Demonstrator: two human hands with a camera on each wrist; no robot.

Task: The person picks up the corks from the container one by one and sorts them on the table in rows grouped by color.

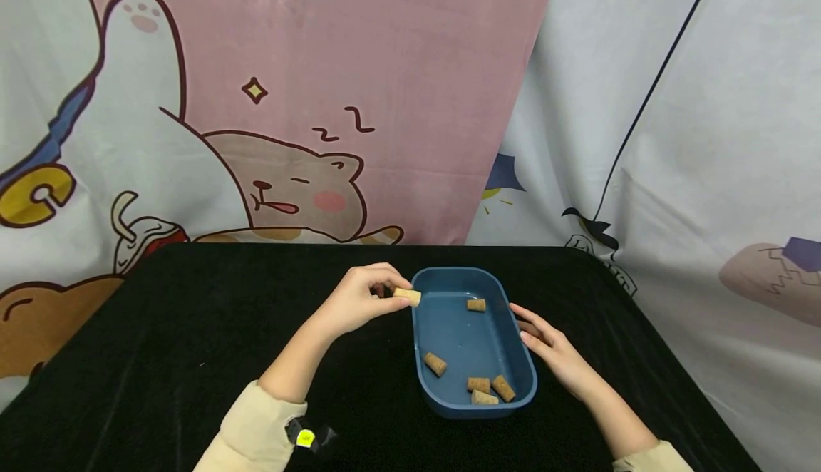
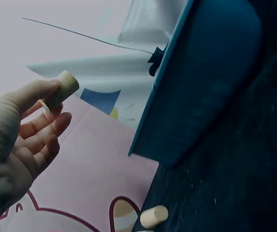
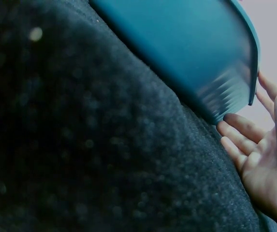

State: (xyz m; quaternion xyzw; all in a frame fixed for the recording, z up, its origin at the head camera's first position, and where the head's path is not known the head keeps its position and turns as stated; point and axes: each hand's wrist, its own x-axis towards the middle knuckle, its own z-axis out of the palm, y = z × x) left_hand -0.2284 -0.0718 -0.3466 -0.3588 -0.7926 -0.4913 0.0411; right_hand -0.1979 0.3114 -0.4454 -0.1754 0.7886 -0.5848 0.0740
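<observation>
meanwhile, left hand [image 1: 359,301] pinches a cork [image 1: 407,296] at the blue tray [image 1: 449,404] rim, five corks inside, one stray cork [image 2: 153,216] left on the cloth, as the relaxed right hand [image 1: 551,347] steadies it.

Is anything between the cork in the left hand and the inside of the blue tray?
Nothing visible. The left hand pinches the cork right at the blue tray rim, and the floor beside it lies bare.

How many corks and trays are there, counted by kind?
Corks: 7, namely 5 in the blue tray, at; 1 held by the left hand at; 1 on the black cloth
Blue trays: 1
Total: 8
</observation>
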